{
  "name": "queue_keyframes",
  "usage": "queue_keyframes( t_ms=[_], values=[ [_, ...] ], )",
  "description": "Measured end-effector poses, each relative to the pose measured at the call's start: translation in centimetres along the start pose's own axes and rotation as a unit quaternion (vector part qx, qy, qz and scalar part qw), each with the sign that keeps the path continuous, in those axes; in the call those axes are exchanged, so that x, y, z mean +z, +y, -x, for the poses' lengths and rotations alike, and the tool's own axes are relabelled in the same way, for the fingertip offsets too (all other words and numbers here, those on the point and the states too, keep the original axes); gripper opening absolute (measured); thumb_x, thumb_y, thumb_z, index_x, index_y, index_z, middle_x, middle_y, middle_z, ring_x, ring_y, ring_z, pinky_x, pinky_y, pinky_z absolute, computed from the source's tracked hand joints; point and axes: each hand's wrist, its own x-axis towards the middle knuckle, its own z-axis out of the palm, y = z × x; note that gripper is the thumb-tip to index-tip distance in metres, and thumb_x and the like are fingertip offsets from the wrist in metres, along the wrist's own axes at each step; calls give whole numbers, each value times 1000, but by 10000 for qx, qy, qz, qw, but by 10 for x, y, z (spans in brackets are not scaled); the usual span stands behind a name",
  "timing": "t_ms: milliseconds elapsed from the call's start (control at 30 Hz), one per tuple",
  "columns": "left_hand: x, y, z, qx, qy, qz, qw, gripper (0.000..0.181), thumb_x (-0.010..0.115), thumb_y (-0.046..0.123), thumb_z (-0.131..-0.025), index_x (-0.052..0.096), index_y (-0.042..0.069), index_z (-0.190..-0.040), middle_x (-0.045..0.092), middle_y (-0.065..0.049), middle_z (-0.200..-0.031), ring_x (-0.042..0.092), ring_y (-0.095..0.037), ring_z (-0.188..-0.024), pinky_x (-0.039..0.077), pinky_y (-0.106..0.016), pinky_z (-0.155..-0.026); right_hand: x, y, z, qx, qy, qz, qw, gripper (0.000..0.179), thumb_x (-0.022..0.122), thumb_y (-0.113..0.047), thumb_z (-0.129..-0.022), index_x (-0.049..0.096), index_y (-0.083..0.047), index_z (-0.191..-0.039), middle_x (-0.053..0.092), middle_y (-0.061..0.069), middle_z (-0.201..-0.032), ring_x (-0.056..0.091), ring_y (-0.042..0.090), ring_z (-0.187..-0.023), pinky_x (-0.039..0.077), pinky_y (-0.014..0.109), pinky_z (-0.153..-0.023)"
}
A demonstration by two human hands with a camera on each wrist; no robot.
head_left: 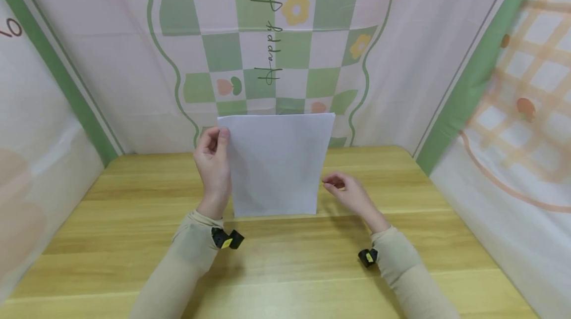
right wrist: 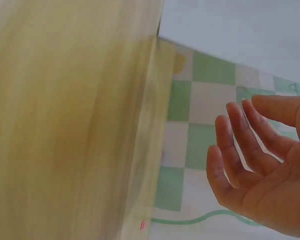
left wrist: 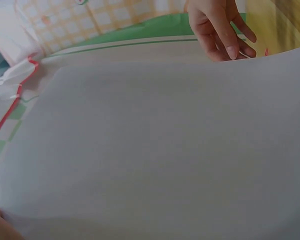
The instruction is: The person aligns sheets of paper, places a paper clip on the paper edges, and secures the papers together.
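In the head view a plain white sheet of paper (head_left: 277, 165) stands upright above the table, its lower edge close to the wood. Whether it is one sheet or more I cannot tell. My left hand (head_left: 214, 163) pinches it near the upper left corner, thumb on the near face. Beside the lower right edge is my right hand (head_left: 350, 192), apart from the paper and holding nothing. The right wrist view shows that hand (right wrist: 262, 155) with loosely bent fingers and the thumb near the index fingertip. Paper (left wrist: 150, 145) fills most of the left wrist view.
The wooden table (head_left: 285, 269) spreads beneath both arms. A green-and-white checked curtain (head_left: 258, 36) hangs behind its far edge, and printed cloth (head_left: 526, 135) hangs at the right. A small black device (head_left: 227, 238) sits on the left wrist, another (head_left: 368, 258) on the right.
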Motion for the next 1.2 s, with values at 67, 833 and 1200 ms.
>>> queue_keyframes(
  t_ms=[67,833,1200],
  values=[
    [0,0,0,-12,14,45,10000,14,65,19,-89,63,5,-89,59,2,-83,53,-11,-78,44,-20,-71,-1,3,0,140,22,74,9999,19,58,-17,-95,64,-6,-110,68,8,-100,62,25,-93,50,42,-82],
    [1,2,3,6,11,20,10000,7,65,21,-89,64,14,-87,59,3,-85,53,-11,-80,44,-20,-73,-17,39,-13,378,193,684,9968,18,58,-7,-93,62,2,-107,67,18,-100,63,33,-94,50,47,-86],
    [1,1,3,-19,18,-20,10000,10,65,20,-90,64,10,-89,59,3,-84,53,-11,-80,44,-20,-73,-27,51,-15,561,152,749,9955,20,56,-8,-94,61,3,-109,65,21,-106,62,37,-98,48,49,-89]
  ],
)
